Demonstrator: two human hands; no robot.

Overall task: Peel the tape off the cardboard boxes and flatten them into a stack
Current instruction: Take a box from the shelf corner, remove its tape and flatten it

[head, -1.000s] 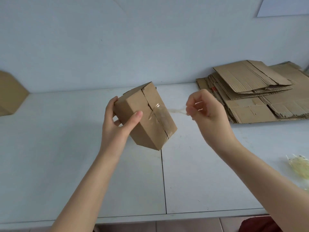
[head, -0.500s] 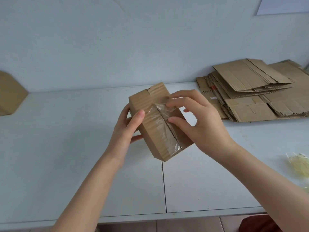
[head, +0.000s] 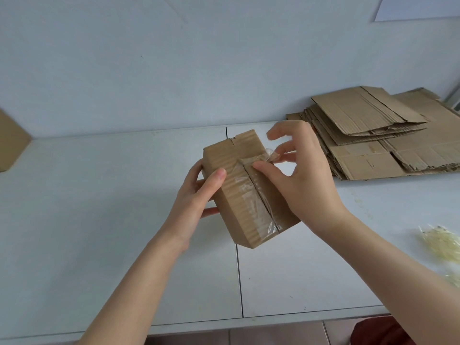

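Fingers [head: 286,148] of the right hand [head: 306,180] curled round the lifted tape end [head: 270,153], thumb against it, apparently pinching it at the box's far right edge. Left hand [head: 196,200] gripped the cardboard box [head: 234,207] from its left side, thumb on top, above the table [head: 99,220]. Box long axis ran away from the person. Clear tape [head: 256,202], glossy and wrinkled, followed the centre seam to the near end, so the peel likely ran bodyward. Flattened stack [head: 373,145] lay far right.

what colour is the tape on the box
Clear and glossy; the tape lets the brown box show through. Head view.
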